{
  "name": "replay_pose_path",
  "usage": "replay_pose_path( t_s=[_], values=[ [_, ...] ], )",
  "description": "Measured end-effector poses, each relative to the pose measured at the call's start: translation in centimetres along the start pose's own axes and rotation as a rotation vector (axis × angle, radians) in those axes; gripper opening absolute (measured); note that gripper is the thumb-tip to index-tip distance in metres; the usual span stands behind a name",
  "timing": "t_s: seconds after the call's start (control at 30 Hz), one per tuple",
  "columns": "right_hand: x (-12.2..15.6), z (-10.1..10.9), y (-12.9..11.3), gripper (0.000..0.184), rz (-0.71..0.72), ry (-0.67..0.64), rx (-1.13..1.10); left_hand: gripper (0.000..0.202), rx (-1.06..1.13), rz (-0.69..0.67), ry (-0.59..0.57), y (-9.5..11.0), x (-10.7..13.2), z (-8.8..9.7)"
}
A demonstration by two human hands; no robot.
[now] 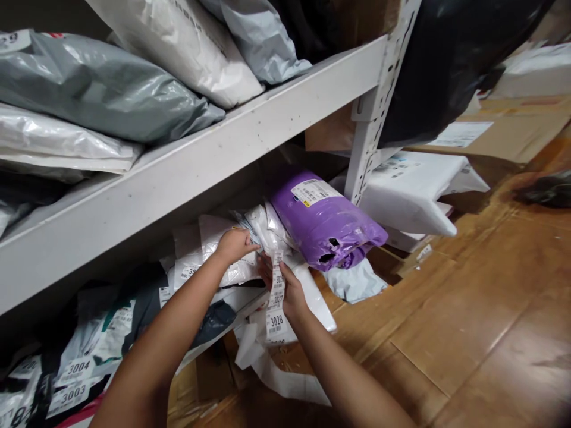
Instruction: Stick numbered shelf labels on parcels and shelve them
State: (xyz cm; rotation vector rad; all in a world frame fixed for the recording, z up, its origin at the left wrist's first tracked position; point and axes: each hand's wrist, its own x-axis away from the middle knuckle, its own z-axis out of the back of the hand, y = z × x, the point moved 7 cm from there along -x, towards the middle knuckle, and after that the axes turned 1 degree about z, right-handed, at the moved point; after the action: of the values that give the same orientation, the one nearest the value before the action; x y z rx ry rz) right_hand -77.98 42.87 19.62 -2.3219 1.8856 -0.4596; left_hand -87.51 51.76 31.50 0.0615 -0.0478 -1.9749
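Observation:
Both my arms reach under a white metal shelf (250, 134) toward a pile of parcels on the floor. My left hand (234, 245) rests curled on top of a white poly mailer (209, 249) in the pile. My right hand (285, 288) pinches a long strip of numbered stickers (275, 306); the lowest label reads 3028. The strip hangs down over my right wrist. A purple wrapped parcel (325, 223) with a white label lies just right of my hands.
Grey and white bags (98, 89) are stacked on the shelf above. Dark parcels tagged 3004 (77, 368) and 3003 lie at lower left. White parcels (410, 190) and a large black bag (450, 53) sit beyond the shelf post. Flattened cardboard (468, 309) covers the floor at right.

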Motion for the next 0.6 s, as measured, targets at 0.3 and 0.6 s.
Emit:
replay_pose_path(
  t_s=[0.3, 0.6],
  values=[
    [-1.9, 0.6, -0.5, 0.019, -0.038, 0.115, -0.171, 0.038, 0.131, 0.034, 0.053, -0.6, 0.6, -0.8],
    [-2.5, 1.0, -0.8, 0.026, -0.039, 0.092, -0.116, 0.020, 0.191, -0.052, 0.214, 0.0, 1.6, -1.1]
  ],
)
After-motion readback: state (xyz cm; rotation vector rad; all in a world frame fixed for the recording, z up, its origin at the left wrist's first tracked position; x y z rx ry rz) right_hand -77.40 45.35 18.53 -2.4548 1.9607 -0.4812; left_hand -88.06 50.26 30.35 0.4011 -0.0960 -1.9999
